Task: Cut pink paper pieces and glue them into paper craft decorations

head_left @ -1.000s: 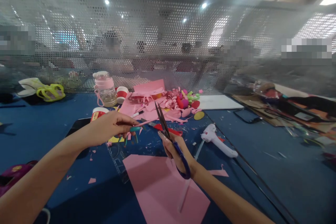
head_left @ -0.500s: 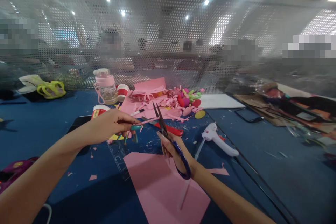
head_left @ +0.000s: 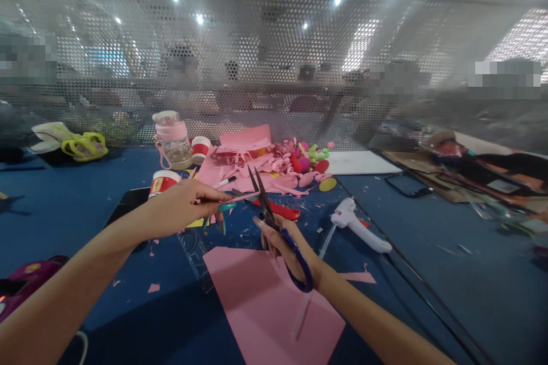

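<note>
Since the earlier frame the left hand (head_left: 177, 211) has edged slightly rightward, toward the scissors (head_left: 267, 214). Its thumb and fingers are pinched closed on a thin pink strip (head_left: 245, 197) at the centre of the frame, probably so the free end juts out steadily to the blades. The right hand (head_left: 286, 244) is curled round the handle, blades a little apart and angled up-left, likely to meet the strip crosswise; whether it lies between them I cannot tell. At lower centre a pink sheet (head_left: 261, 302) lies flat; right of centre, a white glue gun (head_left: 359, 231) seems parked within reach. Pink scraps (head_left: 246, 154) heap mid-frame on the blue table (head_left: 411, 279). A perforated screen (head_left: 257, 23) fills the upper frame.
</note>
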Demonstrator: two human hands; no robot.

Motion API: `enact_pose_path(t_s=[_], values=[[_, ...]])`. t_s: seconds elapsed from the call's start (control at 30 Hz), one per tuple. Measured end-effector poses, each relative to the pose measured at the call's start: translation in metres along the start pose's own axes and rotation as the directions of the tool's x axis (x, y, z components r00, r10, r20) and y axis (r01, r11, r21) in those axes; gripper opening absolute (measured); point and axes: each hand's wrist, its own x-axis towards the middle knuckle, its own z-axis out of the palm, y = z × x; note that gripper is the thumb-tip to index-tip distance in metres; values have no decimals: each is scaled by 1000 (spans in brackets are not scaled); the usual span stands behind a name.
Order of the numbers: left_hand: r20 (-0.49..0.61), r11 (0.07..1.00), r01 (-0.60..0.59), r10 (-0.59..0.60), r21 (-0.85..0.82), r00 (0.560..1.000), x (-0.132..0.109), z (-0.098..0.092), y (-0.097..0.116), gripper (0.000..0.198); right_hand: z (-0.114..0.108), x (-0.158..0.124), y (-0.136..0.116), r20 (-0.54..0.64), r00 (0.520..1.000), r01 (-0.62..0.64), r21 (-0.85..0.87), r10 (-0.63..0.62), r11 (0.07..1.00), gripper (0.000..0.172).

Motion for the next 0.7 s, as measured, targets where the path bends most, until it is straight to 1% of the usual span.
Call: enact_pose_path(t_s=[0.07, 0.2, 0.33, 0.4, 0.53, 0.6, 0.7], values=[[9, 1000, -2, 2, 19, 1000, 1, 0, 1, 38, 1, 0, 3, 1, 1000, 1, 11, -1, 1000, 44], [31, 999, -32, 31, 31, 999, 2, 1, 1, 35, 3, 1, 8, -44, 998, 35, -10, -35, 999, 47], [44, 999, -39, 38, 22, 998, 1, 3, 0, 33, 2, 1, 6, -20, 996, 80, -67, -81, 995, 48], [46, 999, -32, 31, 17, 998, 1, 4, 0, 32, 0, 1, 2, -14, 998, 65, -116, -67, 991, 47], [48, 999, -36, 35, 18, 998, -1, 5, 3, 29, -1, 1, 0, -30, 999, 21, -184, -27, 983, 40], [38, 999, -29, 28, 17, 999, -2, 5, 5, 27, -1, 2, 3, -20, 999, 28, -183, -32, 983, 42], [17, 1000, -23, 23, 20, 1000, -2, 6, 7, 29, -1, 2, 11, -19, 999, 41, -164, -44, 986, 47]])
